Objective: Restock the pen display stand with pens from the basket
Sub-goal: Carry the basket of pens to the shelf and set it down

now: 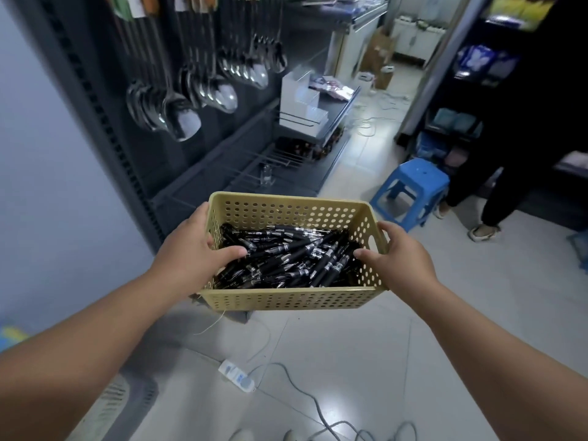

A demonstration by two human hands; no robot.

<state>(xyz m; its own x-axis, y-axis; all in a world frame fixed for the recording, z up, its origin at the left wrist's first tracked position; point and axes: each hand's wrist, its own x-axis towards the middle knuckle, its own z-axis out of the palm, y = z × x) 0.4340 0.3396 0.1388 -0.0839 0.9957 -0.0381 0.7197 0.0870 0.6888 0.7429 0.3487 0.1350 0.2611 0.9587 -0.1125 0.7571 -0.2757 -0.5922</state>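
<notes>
I hold a tan perforated plastic basket [286, 299] in front of me above the floor. Inside lie several black pens [286, 259] in a loose heap. My left hand [194, 249] grips the basket's left wall, thumb inside over the pens. My right hand [397, 259] grips the right wall by its handle cut-out, thumb inside. A white tiered pen display stand [302, 106] sits farther ahead on a dark shelf, its tiers looking bare.
Metal ladles and spoons [197, 90] hang on the dark rack at left. A blue plastic stool [413, 189] stands ahead right, beside a person's legs [486, 202]. A power strip [237, 375] and cables lie on the tiled floor below.
</notes>
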